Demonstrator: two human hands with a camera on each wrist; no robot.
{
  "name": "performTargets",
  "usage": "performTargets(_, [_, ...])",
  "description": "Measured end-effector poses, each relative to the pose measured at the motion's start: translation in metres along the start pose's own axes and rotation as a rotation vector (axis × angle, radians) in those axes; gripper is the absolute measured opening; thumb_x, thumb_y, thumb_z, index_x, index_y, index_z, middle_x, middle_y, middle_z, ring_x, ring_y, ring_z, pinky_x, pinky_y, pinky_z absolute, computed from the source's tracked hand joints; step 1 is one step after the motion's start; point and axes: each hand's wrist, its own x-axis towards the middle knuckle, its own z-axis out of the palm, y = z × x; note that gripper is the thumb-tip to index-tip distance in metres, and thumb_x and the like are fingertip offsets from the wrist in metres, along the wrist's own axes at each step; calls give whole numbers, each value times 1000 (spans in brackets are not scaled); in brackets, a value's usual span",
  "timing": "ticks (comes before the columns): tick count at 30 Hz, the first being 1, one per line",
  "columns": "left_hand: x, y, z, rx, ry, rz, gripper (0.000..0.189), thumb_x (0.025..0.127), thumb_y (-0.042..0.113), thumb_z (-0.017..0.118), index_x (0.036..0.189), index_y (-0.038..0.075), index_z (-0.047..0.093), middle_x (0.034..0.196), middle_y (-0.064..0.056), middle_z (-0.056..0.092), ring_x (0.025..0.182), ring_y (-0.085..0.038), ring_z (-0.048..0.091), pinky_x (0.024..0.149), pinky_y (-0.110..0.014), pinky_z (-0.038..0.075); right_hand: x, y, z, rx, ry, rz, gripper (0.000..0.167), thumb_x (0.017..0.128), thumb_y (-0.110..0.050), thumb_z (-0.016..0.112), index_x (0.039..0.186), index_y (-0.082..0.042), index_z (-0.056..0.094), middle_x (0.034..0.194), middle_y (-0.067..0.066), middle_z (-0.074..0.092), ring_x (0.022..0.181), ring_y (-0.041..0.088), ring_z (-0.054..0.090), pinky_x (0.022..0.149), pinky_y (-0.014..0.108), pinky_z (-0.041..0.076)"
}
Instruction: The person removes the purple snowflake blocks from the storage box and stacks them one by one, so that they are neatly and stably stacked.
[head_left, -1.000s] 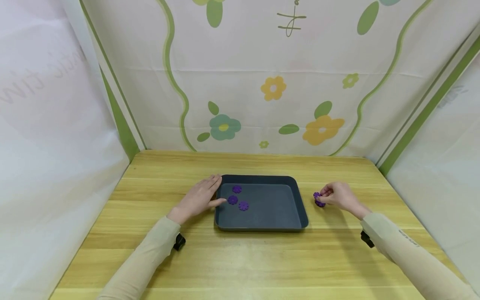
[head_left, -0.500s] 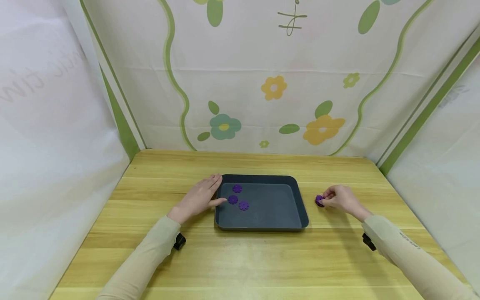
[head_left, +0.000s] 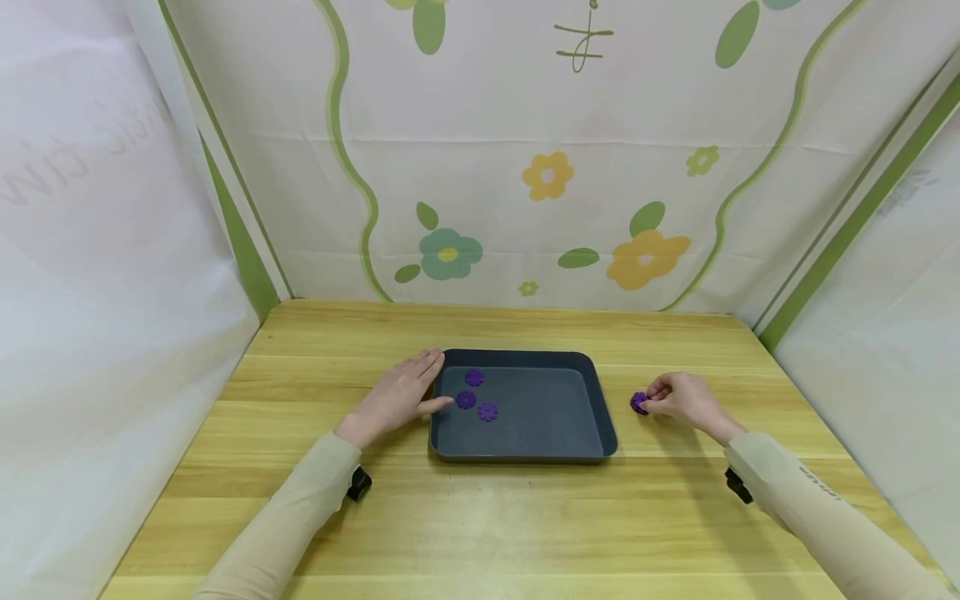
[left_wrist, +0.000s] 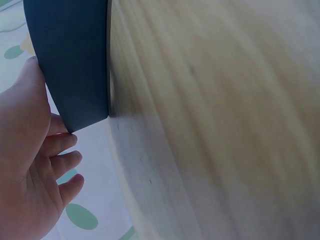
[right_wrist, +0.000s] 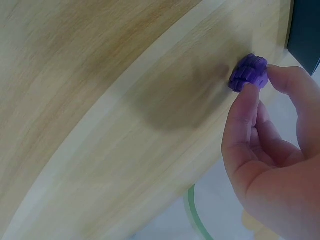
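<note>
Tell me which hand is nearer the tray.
Left. The left hand rests against the left rim of the tray, thumb over its edge. The right hand is apart from it on the right, pinching purple discs.

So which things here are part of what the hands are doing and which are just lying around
In use:
right hand pinching purple pieces
left hand resting against dark tray
three purple pieces in tray

Lying about:
wooden table
flowered backdrop

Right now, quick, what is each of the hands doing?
Left hand: open, fingers straight, resting against the left rim of the dark grey rectangular tray.
Right hand: pinching small purple gear-shaped plastic pieces on the wooden table.
</note>
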Motion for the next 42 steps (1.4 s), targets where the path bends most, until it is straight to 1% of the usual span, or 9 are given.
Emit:
performTargets(9, [0, 0, 0, -17, -15, -6, 80, 97, 55, 53, 152, -1, 36, 157, -18, 38, 146, -34, 40, 118, -49, 39, 1, 1, 2, -43, 12, -29, 22, 83, -17, 78, 92, 2, 70, 84, 10, 71, 72, 12, 61, 60, 23, 49])
performTargets(18, [0, -1, 0, -20, -21, -11, 80, 97, 55, 53, 153, 0, 35, 158, -18, 37, 146, -33, 39, 118, -48, 38, 2, 1, 3, -54, 22, -43, 20, 82, -17, 78, 90, 0, 70, 83, 9, 71, 72, 12, 60, 62, 24, 49])
performTargets(24, [0, 0, 0, -27, -40, -21, 81, 98, 56, 52, 154, 1, 33, 159, -17, 36, 147, -33, 37, 119, -48, 37, 2, 1, 3, -55, 25, -42, 21, 82, -17, 79, 90, 0, 70, 83, 9, 71, 72, 13, 60, 63, 26, 50])
performTargets(30, [1, 0, -1, -34, -53, -26, 81, 98, 56, 51, 154, 1, 31, 160, -17, 35, 148, -33, 36, 120, -48, 36, 2, 2, 3, -59, 38, -53, 21, 81, -18, 79, 89, -1, 70, 82, 8, 71, 71, 12, 60, 61, 24, 49])
performTargets(33, [0, -1, 0, -36, -51, -25, 81, 98, 56, 51, 154, 1, 31, 160, -17, 35, 148, -33, 36, 120, -48, 36, 1, 2, 3, -48, 36, -51, 20, 82, -17, 79, 89, -1, 69, 83, 9, 71, 71, 11, 60, 60, 23, 48])
performTargets(39, [0, -1, 0, -46, -43, -24, 81, 98, 56, 51, 154, 1, 31, 159, -18, 35, 148, -33, 36, 119, -49, 36, 0, -2, -1, 11, 27, -26, 24, 84, -17, 76, 95, 3, 68, 87, 13, 71, 70, 12, 62, 56, 22, 51])
performTargets(42, [0, -1, 0, -47, -37, -21, 81, 98, 56, 52, 154, 1, 32, 159, -18, 36, 147, -33, 36, 119, -49, 37, 0, -6, -5, 15, 37, -38, 24, 86, -17, 75, 96, 3, 67, 87, 14, 70, 69, 14, 64, 56, 22, 52])
